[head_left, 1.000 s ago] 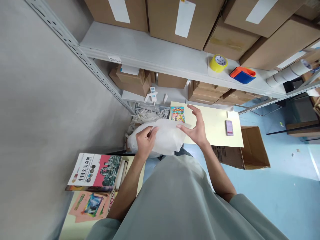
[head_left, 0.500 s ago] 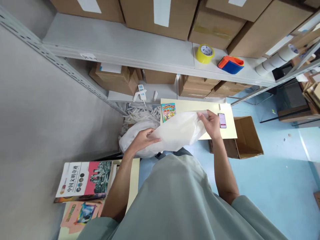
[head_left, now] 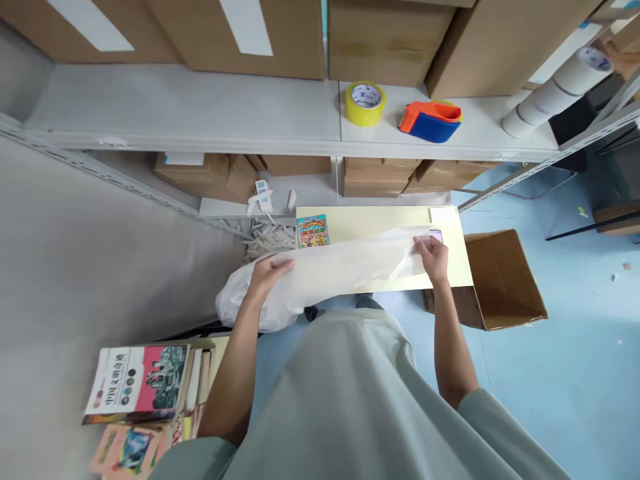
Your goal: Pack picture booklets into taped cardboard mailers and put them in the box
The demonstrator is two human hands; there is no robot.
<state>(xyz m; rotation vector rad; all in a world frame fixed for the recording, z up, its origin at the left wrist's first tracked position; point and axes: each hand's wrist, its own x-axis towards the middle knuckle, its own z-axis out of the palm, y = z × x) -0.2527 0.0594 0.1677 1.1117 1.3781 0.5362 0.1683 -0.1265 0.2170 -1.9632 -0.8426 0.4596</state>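
A long sheet of white, translucent plastic wrap (head_left: 345,267) stretches between my two hands above the cream tabletop (head_left: 350,220). My right hand (head_left: 433,259) pinches its right end, over a phone (head_left: 436,235) that it partly covers. On the left, my left hand (head_left: 269,275) is closed on the wrap, thumb on top. Beyond that hand the plastic swells into a bunched mass (head_left: 235,293) hanging beside the table. Behind the sheet lies a colourful children's book (head_left: 313,231), its lower edge close to the plastic.
A yellow tape roll (head_left: 365,103), an orange-and-blue tape dispenser (head_left: 431,121) and white rolls (head_left: 557,92) sit on the shelf (head_left: 200,100) ahead. An open cardboard box (head_left: 503,280) stands right of the table. Books (head_left: 137,380) are stacked at lower left.
My hands have moved apart, the left going left and the right slightly right. The plastic between them is now longer and straighter, and it covers part of the phone. The view has shifted.
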